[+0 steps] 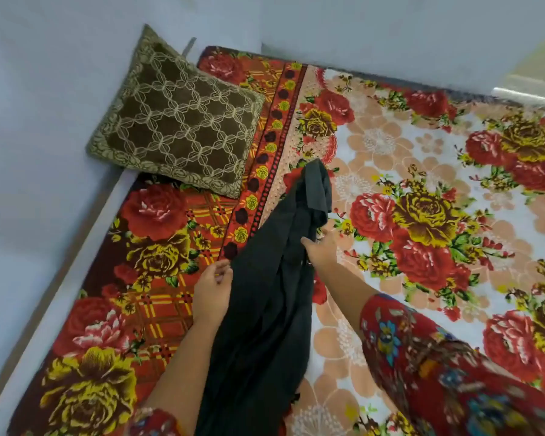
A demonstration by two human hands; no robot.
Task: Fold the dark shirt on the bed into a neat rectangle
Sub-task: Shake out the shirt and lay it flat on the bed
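The dark shirt [265,303] hangs bunched in a long, loose column over the floral bedspread [406,171], its far end crumpled near the middle of the bed. My left hand [213,289] grips the shirt's left edge with curled fingers. My right hand [320,250] holds the cloth on its right side, thumb on top and fingers tucked into the folds. Both forearms reach in from the bottom, in red patterned sleeves.
A brown cushion [177,121] with a pale lattice pattern leans at the bed's far left corner against the grey wall [44,89]. The bed's left edge [54,294] runs diagonally along the wall. The bedspread stretches wide to the right.
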